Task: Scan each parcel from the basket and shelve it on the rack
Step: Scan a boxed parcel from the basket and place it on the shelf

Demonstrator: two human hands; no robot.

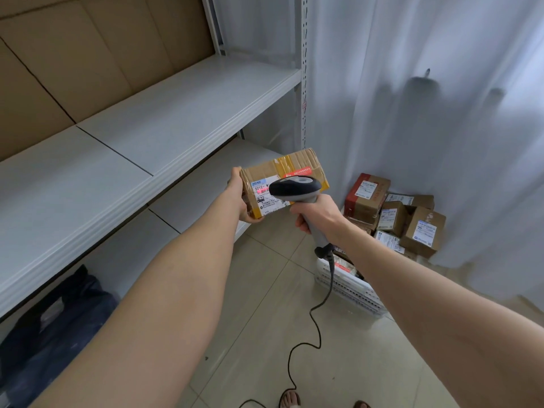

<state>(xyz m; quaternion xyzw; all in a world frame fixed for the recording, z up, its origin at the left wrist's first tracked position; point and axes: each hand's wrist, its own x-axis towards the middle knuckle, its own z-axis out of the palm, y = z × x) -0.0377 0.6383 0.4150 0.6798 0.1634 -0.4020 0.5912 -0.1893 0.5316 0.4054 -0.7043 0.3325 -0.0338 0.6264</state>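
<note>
My left hand (239,198) grips the near end of a brown cardboard parcel (294,167) with a white shipping label, held up in front of the rack. My right hand (319,214) holds the handle of a grey and black barcode scanner (294,188) whose head points at the label; a red glow lies on the label. On the floor to the right stands a white basket (350,285) piled with several more cardboard parcels (394,214). The white metal rack (164,134) fills the left side, its shelves bare.
The scanner's black cable (306,322) trails down across the tiled floor toward my feet. A dark bag (59,325) sits on the lowest level of the rack at the left. A white curtain (441,98) hangs behind the basket. Cardboard backs the upper shelf.
</note>
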